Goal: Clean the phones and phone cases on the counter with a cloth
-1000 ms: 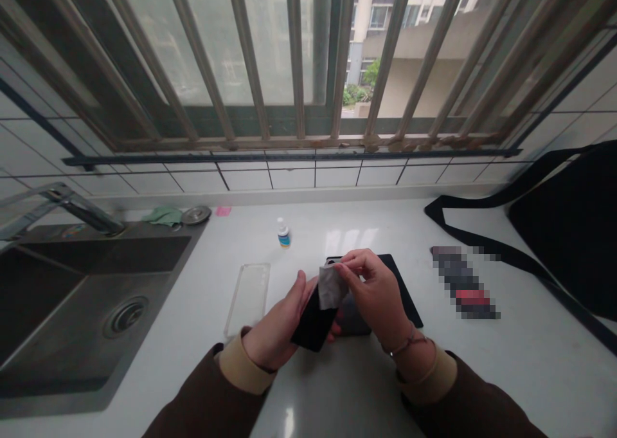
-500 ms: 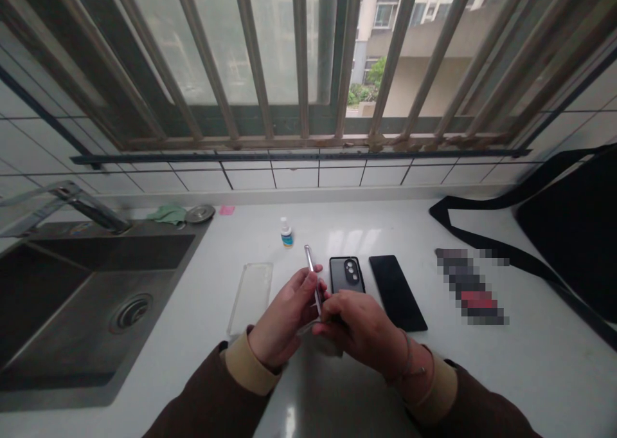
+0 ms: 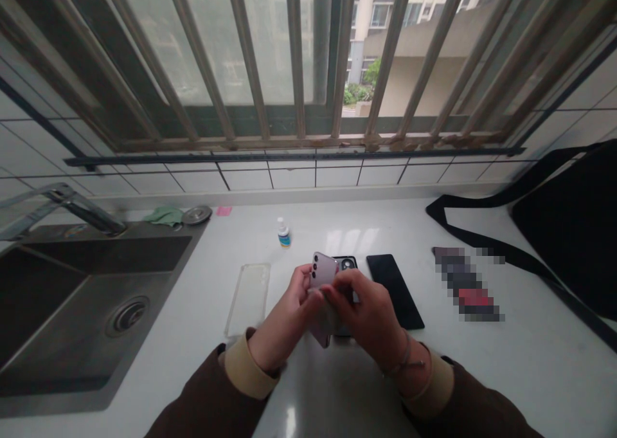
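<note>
My left hand (image 3: 292,319) is closed round a pale lilac phone (image 3: 324,269), its back with the camera lenses turned up towards me. My right hand (image 3: 369,306) is at the phone's right side, with thumb and fingers pinched together over its back. Something pale and thin shows by the thumbs, too blurred to name. Behind the hands lies a black-framed phone case (image 3: 348,262), partly hidden. A clear phone case (image 3: 248,298) lies to the left of my left hand. Right of my right hand is a flat black phone or tablet (image 3: 394,290).
A small white bottle with a blue label (image 3: 283,233) stands behind the hands. On the left are a sink (image 3: 110,386), a faucet (image 3: 87,213), a green cloth (image 3: 164,215) and a pink slip (image 3: 223,211). A black bag (image 3: 573,226) with its strap and a pixelated item (image 3: 467,287) lie right.
The phone has turned from edge-on to showing its back. My right hand has risen from its lower edge to its upper right side. The view has shifted slightly.
</note>
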A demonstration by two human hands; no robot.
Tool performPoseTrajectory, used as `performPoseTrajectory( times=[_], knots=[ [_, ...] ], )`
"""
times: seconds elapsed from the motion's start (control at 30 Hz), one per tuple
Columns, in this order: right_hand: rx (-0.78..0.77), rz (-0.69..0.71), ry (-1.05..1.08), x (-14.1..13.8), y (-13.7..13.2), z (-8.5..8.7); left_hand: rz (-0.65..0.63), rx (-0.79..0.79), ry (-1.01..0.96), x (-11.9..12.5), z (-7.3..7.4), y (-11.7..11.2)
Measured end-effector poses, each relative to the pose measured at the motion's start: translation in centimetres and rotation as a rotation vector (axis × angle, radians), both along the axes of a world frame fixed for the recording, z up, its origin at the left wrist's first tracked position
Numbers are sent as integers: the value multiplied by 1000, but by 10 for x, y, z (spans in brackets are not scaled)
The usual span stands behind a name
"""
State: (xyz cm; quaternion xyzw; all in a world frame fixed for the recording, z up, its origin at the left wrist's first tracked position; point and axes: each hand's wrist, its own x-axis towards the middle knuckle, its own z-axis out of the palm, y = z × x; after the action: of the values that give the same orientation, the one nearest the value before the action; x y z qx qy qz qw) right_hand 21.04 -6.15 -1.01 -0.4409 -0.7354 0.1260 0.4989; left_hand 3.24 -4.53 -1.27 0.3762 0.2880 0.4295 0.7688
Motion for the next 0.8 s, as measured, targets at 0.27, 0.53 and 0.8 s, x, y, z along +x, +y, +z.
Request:
performPoseTrajectory(
  times=[0.27,0.53,0.8],
  knots=[
    [-141,-9,319,0,-1,-3,-101,238,500,-2,2,-3],
    [-578,-43,742,3,9,1,-70,552,699,-3,1,0],
    [-893,158,1006,9,23,6,-313,240,345,-7,6,0]
  ],
)
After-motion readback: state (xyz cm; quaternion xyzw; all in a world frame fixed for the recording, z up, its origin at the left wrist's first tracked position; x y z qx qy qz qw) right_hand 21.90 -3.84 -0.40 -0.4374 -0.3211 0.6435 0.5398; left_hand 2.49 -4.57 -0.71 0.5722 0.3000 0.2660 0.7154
